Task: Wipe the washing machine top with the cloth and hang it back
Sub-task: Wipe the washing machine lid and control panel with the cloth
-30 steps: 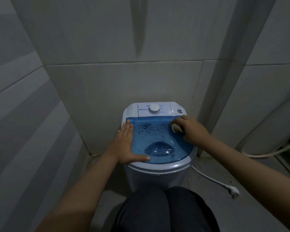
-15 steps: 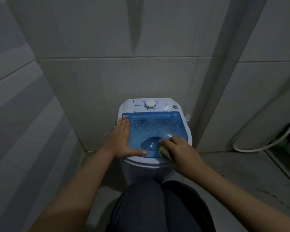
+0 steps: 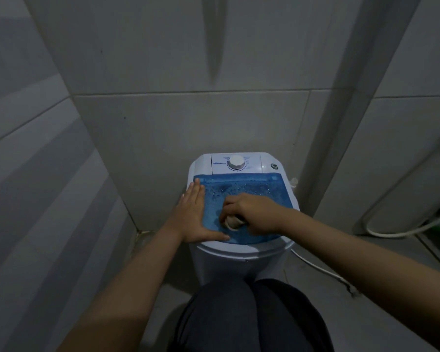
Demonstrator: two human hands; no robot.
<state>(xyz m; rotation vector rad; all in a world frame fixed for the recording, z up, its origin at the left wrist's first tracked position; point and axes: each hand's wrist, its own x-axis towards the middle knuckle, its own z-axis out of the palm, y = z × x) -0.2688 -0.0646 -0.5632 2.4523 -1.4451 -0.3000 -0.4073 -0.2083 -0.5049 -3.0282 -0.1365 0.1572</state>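
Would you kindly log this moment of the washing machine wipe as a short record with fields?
setting: tiled corner, small white washing machine against the wall
lid: translucent blue lid, closed, droplets visible on it
left hand: left hand flat, fingers extended, on the lid's left edge
right hand: right hand closed around a bunched pale cloth, pressing it on the middle of the lid
controls: white dial on the rear panel, untouched
floor: white cord lying right of the machine
task stage: wiping; cloth not yet hung
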